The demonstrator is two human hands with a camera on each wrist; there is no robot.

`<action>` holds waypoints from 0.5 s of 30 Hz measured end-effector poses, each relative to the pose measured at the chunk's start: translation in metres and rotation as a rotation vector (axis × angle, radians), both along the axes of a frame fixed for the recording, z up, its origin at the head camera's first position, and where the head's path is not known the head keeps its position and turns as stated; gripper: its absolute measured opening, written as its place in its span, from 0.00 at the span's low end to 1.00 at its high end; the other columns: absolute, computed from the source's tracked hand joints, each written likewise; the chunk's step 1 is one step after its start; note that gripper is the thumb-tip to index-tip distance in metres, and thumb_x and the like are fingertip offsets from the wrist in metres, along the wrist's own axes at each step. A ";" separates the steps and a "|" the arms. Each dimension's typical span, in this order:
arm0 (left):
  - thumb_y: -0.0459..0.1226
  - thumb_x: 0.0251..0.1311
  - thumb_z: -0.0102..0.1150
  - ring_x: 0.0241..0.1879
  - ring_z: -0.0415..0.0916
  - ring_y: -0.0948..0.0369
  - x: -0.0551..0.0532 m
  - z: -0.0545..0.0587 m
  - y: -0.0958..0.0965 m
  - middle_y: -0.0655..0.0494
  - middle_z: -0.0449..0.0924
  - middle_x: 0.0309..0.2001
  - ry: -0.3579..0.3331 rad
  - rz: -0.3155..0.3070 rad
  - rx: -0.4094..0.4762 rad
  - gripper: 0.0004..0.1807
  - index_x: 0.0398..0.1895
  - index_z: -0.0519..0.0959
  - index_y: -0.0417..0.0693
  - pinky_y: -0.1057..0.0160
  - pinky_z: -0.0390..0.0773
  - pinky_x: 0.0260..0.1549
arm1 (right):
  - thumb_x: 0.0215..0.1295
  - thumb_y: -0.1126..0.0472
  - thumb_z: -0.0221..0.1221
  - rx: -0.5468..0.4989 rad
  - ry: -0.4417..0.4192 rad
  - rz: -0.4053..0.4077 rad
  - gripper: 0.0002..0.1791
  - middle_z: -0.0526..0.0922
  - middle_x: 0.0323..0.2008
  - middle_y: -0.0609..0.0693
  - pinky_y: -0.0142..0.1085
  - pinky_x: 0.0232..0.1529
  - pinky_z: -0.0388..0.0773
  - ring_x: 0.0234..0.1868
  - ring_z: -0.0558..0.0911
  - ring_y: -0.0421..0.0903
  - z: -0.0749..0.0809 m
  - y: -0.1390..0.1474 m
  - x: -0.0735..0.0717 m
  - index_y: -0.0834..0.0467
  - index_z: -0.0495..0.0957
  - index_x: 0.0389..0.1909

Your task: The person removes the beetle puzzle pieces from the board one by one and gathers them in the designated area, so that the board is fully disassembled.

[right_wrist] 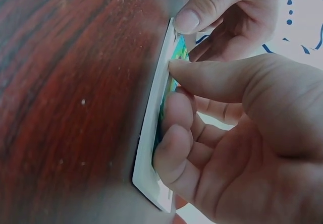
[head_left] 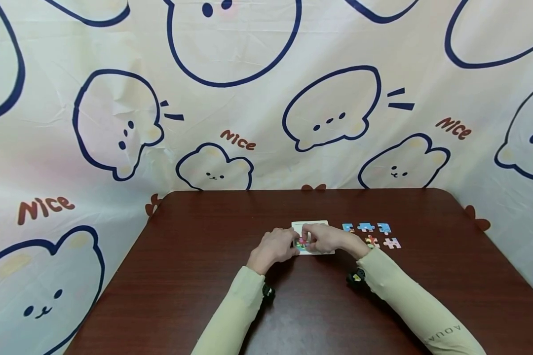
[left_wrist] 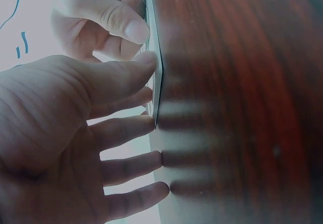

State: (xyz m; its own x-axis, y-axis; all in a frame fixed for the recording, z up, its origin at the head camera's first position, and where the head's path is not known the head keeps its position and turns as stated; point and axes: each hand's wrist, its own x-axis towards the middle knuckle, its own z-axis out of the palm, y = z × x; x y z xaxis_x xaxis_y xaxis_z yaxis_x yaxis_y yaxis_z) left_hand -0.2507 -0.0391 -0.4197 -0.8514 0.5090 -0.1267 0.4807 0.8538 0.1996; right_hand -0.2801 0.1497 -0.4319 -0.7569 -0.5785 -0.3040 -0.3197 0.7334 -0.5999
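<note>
A white-bordered puzzle board (head_left: pixel 317 253) with a colorful picture area (head_left: pixel 301 243) lies flat on the table. At its left side, my left hand (head_left: pixel 277 244) touches the board with its thumb and nearest fingers; the outer fingertips reach the tabletop. My right hand (head_left: pixel 326 238) is over the board's right part. In the right wrist view, its thumb (right_wrist: pixel 217 77) touches the near border and its other fingers (right_wrist: pixel 174 153) bend down to the board. Whether a puzzle piece sits between them is hidden. Both thumbs are close together in the left wrist view.
Right of the board lie several loose puzzle pieces, among them a blue piece (head_left: pixel 366 227), a red-and-yellow piece (head_left: pixel 372 241) and a pale piece (head_left: pixel 392 243). The right forearm passes close in front of them. A patterned cloth (head_left: pixel 266 113) hangs behind the brown table (head_left: pixel 213 276).
</note>
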 end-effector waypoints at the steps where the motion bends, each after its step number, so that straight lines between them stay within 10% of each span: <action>1: 0.49 0.63 0.63 0.34 0.74 0.61 0.000 0.000 0.000 0.58 0.82 0.43 0.000 0.001 -0.001 0.20 0.55 0.80 0.55 0.61 0.71 0.29 | 0.66 0.66 0.60 -0.001 -0.001 0.001 0.09 0.75 0.22 0.48 0.33 0.21 0.65 0.18 0.69 0.42 0.001 0.000 0.000 0.53 0.71 0.41; 15: 0.49 0.62 0.64 0.35 0.75 0.60 -0.001 -0.002 0.001 0.58 0.82 0.39 -0.002 0.007 0.015 0.18 0.53 0.81 0.56 0.60 0.71 0.30 | 0.66 0.65 0.61 0.038 0.037 0.005 0.08 0.79 0.31 0.48 0.34 0.28 0.71 0.26 0.75 0.42 0.000 -0.001 -0.002 0.51 0.73 0.41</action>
State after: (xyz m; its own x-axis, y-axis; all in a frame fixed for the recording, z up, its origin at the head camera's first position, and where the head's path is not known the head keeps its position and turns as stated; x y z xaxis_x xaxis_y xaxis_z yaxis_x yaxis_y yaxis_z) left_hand -0.2515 -0.0378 -0.4213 -0.8548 0.5046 -0.1213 0.4740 0.8543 0.2133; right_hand -0.2817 0.1489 -0.4323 -0.7654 -0.5707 -0.2975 -0.3449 0.7540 -0.5589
